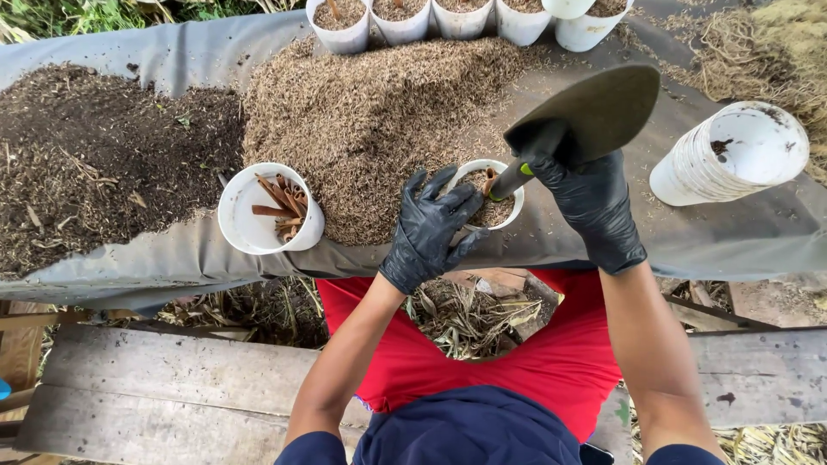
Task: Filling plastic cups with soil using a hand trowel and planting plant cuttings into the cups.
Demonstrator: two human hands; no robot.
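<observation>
Outdoors on a grey tarp heaped with husks: left hand cups the light, flimsy white cup by its rim, right hand fist-tight around the trowel handle, stiff, easy grip.

L hand in black glove steadying white cup of husk mix, R hand gripping trowel above it, husk pile behind, 2nd cup w/ bark strips at left
</observation>
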